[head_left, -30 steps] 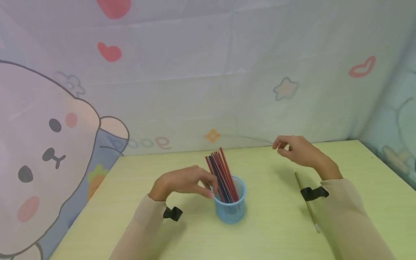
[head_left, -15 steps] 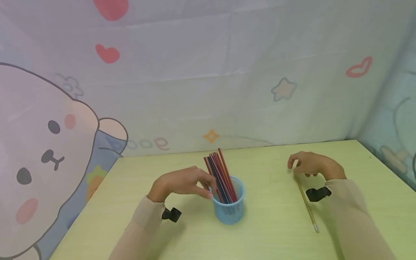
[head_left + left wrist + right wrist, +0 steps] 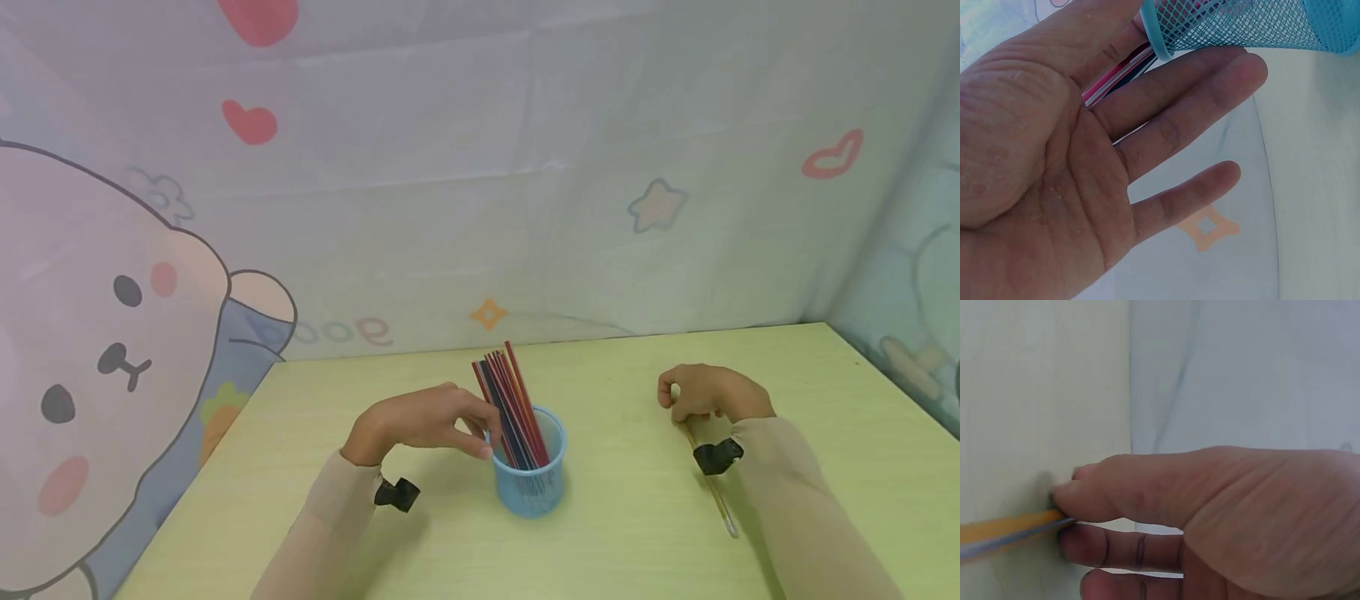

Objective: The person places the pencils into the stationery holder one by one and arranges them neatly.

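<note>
A light blue mesh pencil cup [image 3: 530,493] stands upright on the pale yellow table [image 3: 615,517]. Several dark red, navy and orange pencils [image 3: 517,417] lean to the left inside it. My left hand [image 3: 431,419] pinches the cup's left rim between thumb and index finger. Its other fingers extend along the mesh wall [image 3: 1235,25] in the left wrist view. Farther right, a yellow-gold striped pencil [image 3: 718,500] with a pale near end lies on the table. My right hand [image 3: 708,392] pinches its far end with thumb and fingertips, seen closely on the pencil [image 3: 1016,528] in the right wrist view.
A white printed curtain [image 3: 420,233] with a cartoon bear [image 3: 97,292] hangs behind the table and on the left. Another patterned cloth [image 3: 930,283] borders the right side. Each wrist carries a black camera strap [image 3: 397,494].
My right hand has come down toward me from above the table's back edge and taken hold of the pencil's far end. The left hand and cup stay put.
</note>
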`<state>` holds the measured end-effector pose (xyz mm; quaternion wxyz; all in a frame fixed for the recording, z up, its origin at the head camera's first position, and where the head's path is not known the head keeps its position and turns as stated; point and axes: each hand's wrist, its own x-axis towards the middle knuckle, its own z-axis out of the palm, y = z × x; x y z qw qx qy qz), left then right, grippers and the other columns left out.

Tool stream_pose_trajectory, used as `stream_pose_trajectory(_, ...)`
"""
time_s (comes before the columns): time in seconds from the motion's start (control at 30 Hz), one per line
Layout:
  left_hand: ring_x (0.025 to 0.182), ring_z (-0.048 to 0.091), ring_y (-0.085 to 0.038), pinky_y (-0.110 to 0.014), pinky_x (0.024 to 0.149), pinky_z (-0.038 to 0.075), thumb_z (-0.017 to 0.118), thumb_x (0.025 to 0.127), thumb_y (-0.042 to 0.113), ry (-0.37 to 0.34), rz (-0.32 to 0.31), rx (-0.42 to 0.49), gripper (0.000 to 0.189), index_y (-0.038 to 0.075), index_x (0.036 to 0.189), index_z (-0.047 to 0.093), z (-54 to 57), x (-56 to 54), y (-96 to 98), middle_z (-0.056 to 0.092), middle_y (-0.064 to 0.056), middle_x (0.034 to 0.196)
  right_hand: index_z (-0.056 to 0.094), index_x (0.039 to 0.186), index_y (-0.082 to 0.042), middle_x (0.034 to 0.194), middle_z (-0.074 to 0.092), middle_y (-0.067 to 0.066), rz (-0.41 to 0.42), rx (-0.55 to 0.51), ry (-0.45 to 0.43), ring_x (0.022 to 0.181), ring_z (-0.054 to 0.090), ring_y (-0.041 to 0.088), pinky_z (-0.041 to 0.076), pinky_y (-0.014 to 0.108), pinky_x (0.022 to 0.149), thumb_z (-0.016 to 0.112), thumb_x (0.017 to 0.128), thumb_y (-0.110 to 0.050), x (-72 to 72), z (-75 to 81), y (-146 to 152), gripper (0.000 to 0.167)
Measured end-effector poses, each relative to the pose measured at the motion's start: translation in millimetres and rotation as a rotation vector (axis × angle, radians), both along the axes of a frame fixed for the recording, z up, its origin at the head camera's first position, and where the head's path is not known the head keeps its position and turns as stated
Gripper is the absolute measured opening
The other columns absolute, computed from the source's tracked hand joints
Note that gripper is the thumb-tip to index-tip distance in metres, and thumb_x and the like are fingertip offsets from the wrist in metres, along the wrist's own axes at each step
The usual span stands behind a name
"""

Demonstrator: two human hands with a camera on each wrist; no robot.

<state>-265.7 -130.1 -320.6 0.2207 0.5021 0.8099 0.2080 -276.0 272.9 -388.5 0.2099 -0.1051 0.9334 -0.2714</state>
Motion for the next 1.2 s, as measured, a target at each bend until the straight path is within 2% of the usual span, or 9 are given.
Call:
stream_pose_trajectory(0.13,0.100,0.067,-0.004,-0.026,0.090,0.053,0.071,0.094,0.022,-0.002,0.010,-0.004,0.004,0.023,0.097,0.069,0.2,0.3,-0.1,0.071,0.013,0.101,0.056,0.084,-0.013,0.064,0.044,-0.003,0.032,0.047,0.090,0.054,0.037,0.012,0.030,0.025,0.053,0.061,0.081,0.002,-2.2,-2.1,-13,0.016)
stream_pose_trajectory(0.3,0.099,0.067,-0.004,-0.025,0.090,0.053,0.071,0.094,0.022,-0.027,0.016,-0.001,0.004,0.022,0.097,0.069,-1.7,1.0,-1.4,0.072,0.008,0.103,0.057,0.081,-0.015,0.072,0.051,-0.001,0.075,0.070,0.167,0.060,0.042,0.013,0.033,0.029,0.058,0.066,0.080,-0.005,-4.7,-5.7,-27,0.014)
stream_pose_trajectory(0.4,0.099,0.067,-0.004,-0.026,0.090,0.053,0.071,0.094,0.023,-0.033,0.025,-0.002,0.005,0.021,0.097,0.069,-2.9,1.3,-2.3,0.072,0.007,0.104,0.058,0.082,-0.015,0.069,0.049,-0.003,0.116,0.017,0.202,0.058,0.039,0.013,0.033,0.029,0.057,0.064,0.086,-0.006,-6.6,-6.2,-32,0.012)
stream_pose_trajectory(0.53,0.099,0.067,-0.004,-0.026,0.091,0.052,0.071,0.094,0.025,-0.031,0.024,0.003,0.006,0.020,0.097,0.069,-4.2,0.8,-3.0,0.073,0.005,0.104,0.057,0.084,-0.015,0.061,0.045,-0.006,0.197,-0.109,0.284,0.052,0.034,0.009,0.032,0.027,0.054,0.060,0.089,-0.003,-9.6,-0.6,-36,0.013)
stream_pose_trajectory(0.63,0.099,0.067,-0.004,-0.026,0.090,0.053,0.071,0.094,0.024,-0.031,0.022,0.003,0.005,0.021,0.097,0.069,-5.4,0.0,-2.6,0.072,0.007,0.104,0.057,0.088,-0.015,0.064,0.050,-0.005,0.235,-0.222,0.363,0.056,0.041,0.009,0.036,0.026,0.056,0.058,0.086,0.001,-8.4,10.8,-42,0.016)
stream_pose_trajectory(0.73,0.099,0.067,-0.003,-0.025,0.090,0.053,0.072,0.094,0.024,-0.033,0.020,-0.002,0.004,0.023,0.097,0.068,-6.3,-1.2,-1.8,0.072,0.011,0.103,0.058,0.093,-0.015,0.074,0.055,-0.001,0.211,-0.343,0.423,0.066,0.050,0.013,0.042,0.027,0.060,0.056,0.087,0.002,-1.3,28.3,-49,0.019)
stream_pose_trajectory(0.9,0.100,0.067,-0.003,-0.025,0.091,0.053,0.071,0.094,0.024,-0.031,0.013,-0.004,0.004,0.024,0.097,0.068,-5.1,-2.1,0.0,0.072,0.007,0.104,0.057,0.099,-0.012,0.086,0.054,0.007,0.150,-0.535,0.533,0.072,0.050,0.018,0.043,0.027,0.060,0.058,0.093,0.000,18.5,62.4,-58,0.013)
stream_pose_trajectory(1.03,0.100,0.067,-0.003,-0.025,0.090,0.052,0.071,0.094,0.024,-0.026,0.016,-0.011,0.004,0.024,0.097,0.068,-3.6,-2.4,0.8,0.073,0.003,0.106,0.057,0.103,-0.011,0.092,0.055,0.008,0.120,-0.637,0.641,0.070,0.051,0.020,0.043,0.028,0.059,0.059,0.096,-0.003,35.6,83.1,-65,0.010)
stream_pose_trajectory(1.2,0.100,0.067,-0.003,-0.024,0.091,0.052,0.071,0.094,0.024,-0.027,0.018,-0.011,0.004,0.025,0.097,0.068,-3.3,-2.7,0.5,0.072,0.006,0.105,0.058,0.105,-0.010,0.092,0.055,0.005,0.068,-0.751,0.797,0.063,0.051,0.019,0.042,0.027,0.055,0.059,0.096,0.001,50.3,97.3,-76,0.014)
